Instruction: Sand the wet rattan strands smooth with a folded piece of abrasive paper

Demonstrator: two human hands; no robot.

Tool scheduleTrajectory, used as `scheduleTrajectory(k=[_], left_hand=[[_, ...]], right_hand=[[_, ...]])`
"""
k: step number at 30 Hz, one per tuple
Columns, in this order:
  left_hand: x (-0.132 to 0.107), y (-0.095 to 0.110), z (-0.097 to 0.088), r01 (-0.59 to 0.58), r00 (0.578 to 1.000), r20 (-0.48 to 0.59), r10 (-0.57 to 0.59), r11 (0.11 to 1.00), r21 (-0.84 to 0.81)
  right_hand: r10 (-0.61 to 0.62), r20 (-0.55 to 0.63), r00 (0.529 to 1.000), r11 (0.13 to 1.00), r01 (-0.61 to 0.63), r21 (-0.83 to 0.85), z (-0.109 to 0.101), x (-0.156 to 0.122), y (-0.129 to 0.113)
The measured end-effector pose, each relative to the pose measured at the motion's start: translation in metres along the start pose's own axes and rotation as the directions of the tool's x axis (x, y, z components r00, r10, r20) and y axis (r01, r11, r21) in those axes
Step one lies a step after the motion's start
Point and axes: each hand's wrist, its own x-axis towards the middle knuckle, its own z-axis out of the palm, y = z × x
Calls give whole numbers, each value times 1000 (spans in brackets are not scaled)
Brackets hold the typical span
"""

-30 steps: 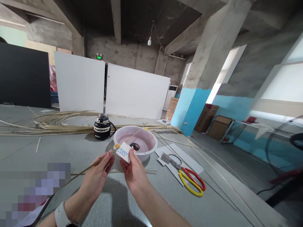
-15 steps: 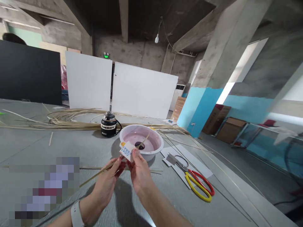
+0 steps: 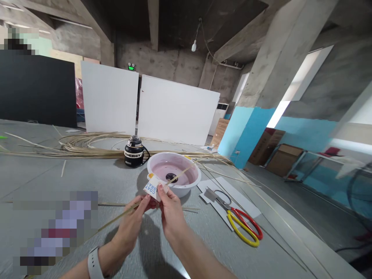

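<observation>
Faced a grey desk under raw concrete beams, with white boards propped beyond its far edge.

Pinched a thin cane strip in the left hand, thumb and fingertips closed tight on it, above the middle of the desk's near edge. Wore a white watch on that wrist.

Held the right hand just beside the left, almost touching, thumb and fingers shut on a small piece of sandpaper (white backing outward, blue print reading "COAT ABRA"). Could not tell whether the piece wrapped round the strip or only pressed against it.

Had the strip slanting up from the near left, through both grips and on across a pale pink bowl, its far end above the bowl's rim. Found that bowl standing mid-desk, just past the hands, with a dark round thing on its bottom.

Noted scissors with red and yellow handles lying on paper sheets toward the desk's right edge, well apart from the hands. Noted a black jar just left of the bowl on its far side, and a cane bundle looped along the far edge.
</observation>
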Motion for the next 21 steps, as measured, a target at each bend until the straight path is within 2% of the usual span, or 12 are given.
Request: scheduleTrajectory(k=[5,8,10,13,17,21], left_hand=[[-4,6,-2,-107,994,38,101,963,246],[-5,14,-3,-151,988,93,126,927,345],[-4,21,-4,-174,983,119,138,904,390],[1,36,-10,-210,975,165,151,873,440],[9,58,-28,-297,946,270,178,811,505],[13,67,-51,-395,895,412,170,732,555]], right_hand=[[22,38,999,1000,-22,-2,-1,-3,7],[38,-43,998,999,-37,39,-6,10,0],[44,-171,984,996,-31,78,-16,25,-16],[31,-322,946,994,6,111,-42,51,-56],[-28,-415,910,986,94,140,-84,68,-112],[-58,-485,872,975,154,160,-116,73,-138]])
